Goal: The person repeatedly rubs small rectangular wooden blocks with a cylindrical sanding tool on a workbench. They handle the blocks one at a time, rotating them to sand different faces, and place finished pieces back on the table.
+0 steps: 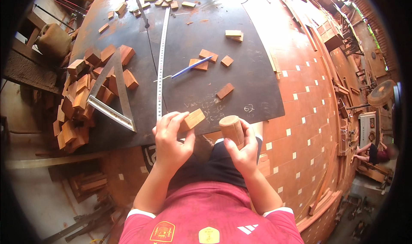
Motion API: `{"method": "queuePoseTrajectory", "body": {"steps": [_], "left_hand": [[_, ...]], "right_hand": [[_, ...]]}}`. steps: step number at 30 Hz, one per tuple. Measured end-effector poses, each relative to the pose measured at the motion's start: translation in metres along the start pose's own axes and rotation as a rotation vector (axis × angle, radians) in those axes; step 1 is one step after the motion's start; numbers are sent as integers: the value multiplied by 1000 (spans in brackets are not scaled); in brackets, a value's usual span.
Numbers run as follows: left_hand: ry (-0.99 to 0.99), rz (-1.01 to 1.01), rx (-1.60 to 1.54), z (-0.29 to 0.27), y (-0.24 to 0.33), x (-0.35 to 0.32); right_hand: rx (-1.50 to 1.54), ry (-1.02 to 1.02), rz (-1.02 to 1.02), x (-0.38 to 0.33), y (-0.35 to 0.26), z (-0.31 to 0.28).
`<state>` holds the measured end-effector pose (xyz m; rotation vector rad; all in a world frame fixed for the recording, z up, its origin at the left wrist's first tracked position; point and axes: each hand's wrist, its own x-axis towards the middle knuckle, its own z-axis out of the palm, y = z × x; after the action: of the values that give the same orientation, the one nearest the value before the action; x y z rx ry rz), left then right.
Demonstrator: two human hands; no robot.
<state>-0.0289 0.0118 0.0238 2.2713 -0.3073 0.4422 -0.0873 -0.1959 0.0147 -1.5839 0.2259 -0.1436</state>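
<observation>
My left hand (172, 134) grips a pale wooden block (193, 120) by its left end; my right hand (245, 153) clasps a wooden cylinder (231, 129) — both at the near edge of the dark table (253, 78). Each is probably stiff, fairly light, hardly slippery — best held by its sides.

At centre, a block (193, 120) is showing golden tan, a cylinder (232, 130) light brown. Toward eleven o'clock, a pen (191, 67) is showing blue against the dark-grey worktop (253, 89). At three, the terracotta floor (279, 119) is showing scattered cream squares (288, 132).
</observation>
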Motion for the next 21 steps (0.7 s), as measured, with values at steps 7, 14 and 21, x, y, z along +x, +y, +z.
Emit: {"method": "queuePoseTrajectory", "body": {"steps": [7, 14, 21], "left_hand": [[112, -56, -88, 3, -20, -9], [38, -66, -151, 13, -13, -11], [93, -15, -110, 20, -16, -16]], "right_hand": [[-189, -55, -146, 12, 10, 18], [-482, -56, -536, 49, -8, 20], [-560, -176, -604, 49, -11, 23]]}}
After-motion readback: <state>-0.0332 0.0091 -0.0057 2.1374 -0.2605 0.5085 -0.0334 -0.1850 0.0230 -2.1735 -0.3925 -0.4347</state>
